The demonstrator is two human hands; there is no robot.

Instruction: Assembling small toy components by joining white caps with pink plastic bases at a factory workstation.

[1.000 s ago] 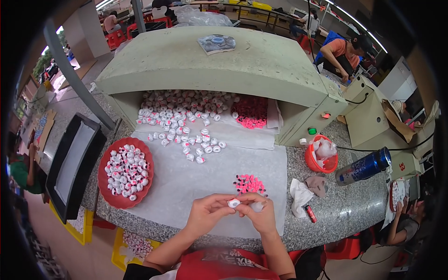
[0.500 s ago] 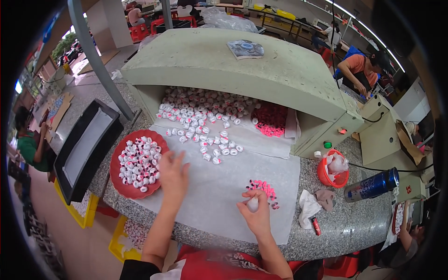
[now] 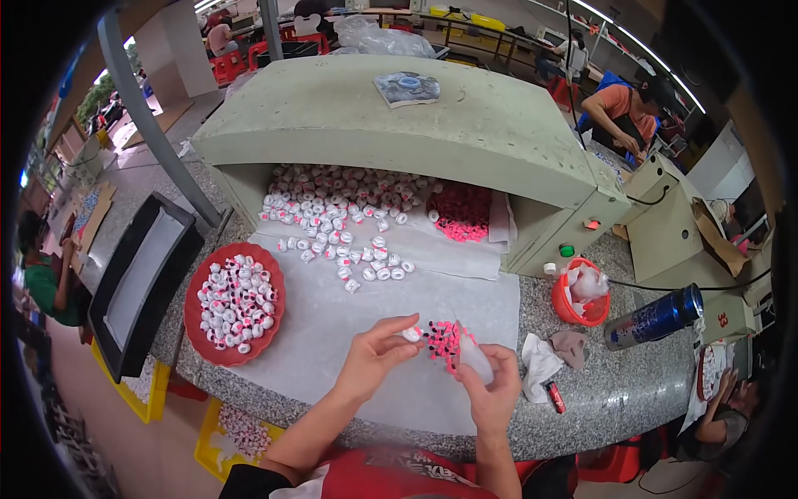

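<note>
My left hand (image 3: 376, 356) is closed in a pinch around a small white piece (image 3: 412, 333), like the pieces in the bowl. My right hand (image 3: 492, 378) grips a translucent whitish object that looks like a small squeeze bottle (image 3: 475, 361), its narrow end pointing up and away. Between the hands a cluster of tiny pink and black pieces (image 3: 442, 343) lies on the white paper (image 3: 320, 358). To the left, a red scalloped bowl (image 3: 198, 339) holds many small white pieces with pink and dark parts.
A pale green metal housing (image 3: 366, 137) stands across the back; white pieces (image 3: 332, 195) and pink pieces (image 3: 462, 208) lie in its opening. Rightward are a red basket (image 3: 565, 309), a blue tumbler (image 3: 657, 316), a crumpled tissue (image 3: 540, 358) and a red marker (image 3: 556, 397). A black tray (image 3: 125, 333) leans leftward.
My left hand has moved from beside the bowl to the middle right and now pinches a white piece. My right hand has shifted slightly right, tilting the whitish object over the pink pieces.
</note>
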